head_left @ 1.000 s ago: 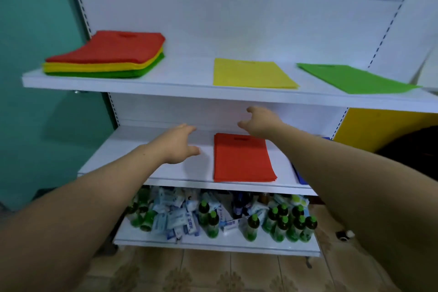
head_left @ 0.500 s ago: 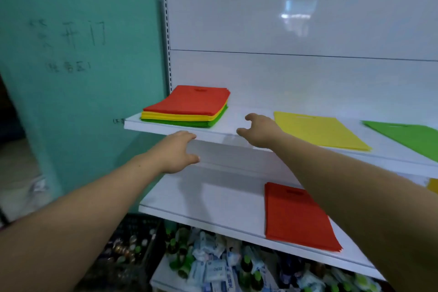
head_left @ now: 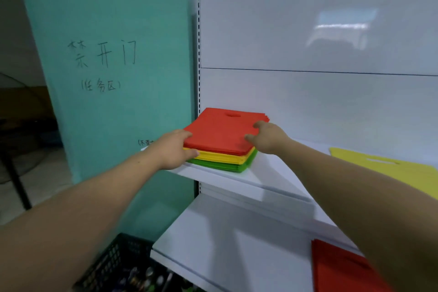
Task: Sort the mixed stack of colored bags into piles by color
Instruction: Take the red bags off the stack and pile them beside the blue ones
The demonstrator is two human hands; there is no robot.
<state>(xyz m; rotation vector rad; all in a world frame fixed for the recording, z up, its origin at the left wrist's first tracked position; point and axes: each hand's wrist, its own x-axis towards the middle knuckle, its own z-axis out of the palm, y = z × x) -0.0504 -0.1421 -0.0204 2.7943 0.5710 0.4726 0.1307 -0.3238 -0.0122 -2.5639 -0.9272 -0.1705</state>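
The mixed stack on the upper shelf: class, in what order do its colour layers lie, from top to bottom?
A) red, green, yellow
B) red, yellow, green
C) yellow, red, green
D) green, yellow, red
B: the mixed stack shows a red layer on top, a yellow layer under it, and a green layer lowest, lying on the shelf.

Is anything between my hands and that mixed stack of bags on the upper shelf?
Nothing visible. The left hand touches the mixed stack at its left edge; the right hand rests on its top red bag.
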